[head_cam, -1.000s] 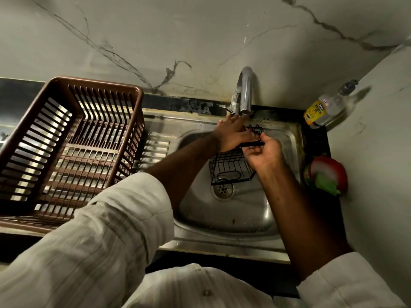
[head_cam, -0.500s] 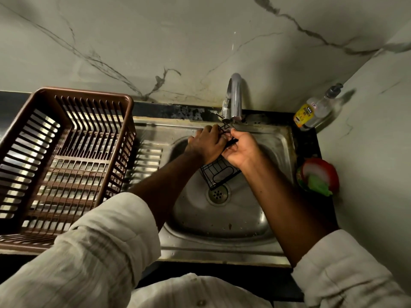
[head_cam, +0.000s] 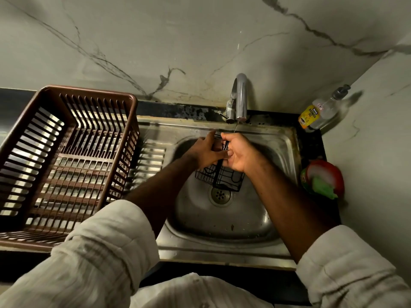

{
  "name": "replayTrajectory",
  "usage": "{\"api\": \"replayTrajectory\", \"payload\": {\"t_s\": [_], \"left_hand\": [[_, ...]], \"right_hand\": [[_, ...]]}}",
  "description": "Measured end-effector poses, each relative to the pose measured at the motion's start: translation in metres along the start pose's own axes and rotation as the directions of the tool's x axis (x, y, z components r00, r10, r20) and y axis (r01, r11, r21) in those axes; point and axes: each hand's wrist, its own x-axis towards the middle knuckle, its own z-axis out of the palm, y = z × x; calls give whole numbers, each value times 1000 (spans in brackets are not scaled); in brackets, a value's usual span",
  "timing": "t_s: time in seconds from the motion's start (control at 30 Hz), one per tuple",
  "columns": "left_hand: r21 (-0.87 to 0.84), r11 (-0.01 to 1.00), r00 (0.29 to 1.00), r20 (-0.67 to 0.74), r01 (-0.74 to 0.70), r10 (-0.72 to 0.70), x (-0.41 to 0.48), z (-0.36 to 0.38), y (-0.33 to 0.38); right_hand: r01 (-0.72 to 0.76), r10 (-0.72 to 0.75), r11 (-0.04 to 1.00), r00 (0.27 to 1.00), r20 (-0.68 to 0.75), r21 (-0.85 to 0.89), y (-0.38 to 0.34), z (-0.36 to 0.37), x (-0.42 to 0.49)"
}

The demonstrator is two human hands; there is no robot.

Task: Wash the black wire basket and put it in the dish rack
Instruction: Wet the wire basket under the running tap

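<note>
While the black wire basket (head_cam: 224,177) hangs tilted over the sink (head_cam: 222,225) at frame centre, the left hand (head_cam: 205,151) and right hand (head_cam: 239,153) curl their fingers round its upper wires; the tap (head_cam: 241,96) stands just above. The brown dish rack (head_cam: 66,152) sits at frame left.

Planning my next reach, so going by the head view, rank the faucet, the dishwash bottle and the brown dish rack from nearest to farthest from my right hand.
1. The faucet, just behind the right hand.
2. The dishwash bottle, in the back right corner.
3. The brown dish rack, far off to the left.
</note>
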Motion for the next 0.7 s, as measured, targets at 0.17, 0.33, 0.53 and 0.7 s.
{"api": "replayTrajectory", "payload": {"t_s": [0.17,0.33,0.53,0.7], "left_hand": [[-76,997,1000,24,-8,10,0,3,-3],[-148,988,999,16,53,-52,7,18,-12],[-127,988,993,-72,82,-91,11,21,-14],[-196,974,981,-136,113,-142,-3,17,-7]], "right_hand": [[5,-1,989,1000,24,-148,-5,-8,-4],[-24,38,972,998,56,-233,-9,-14,-7],[12,-44,849,998,-47,-528,-17,-26,-15],[47,-639,291,753,-158,-956,-35,-43,-11]]}}
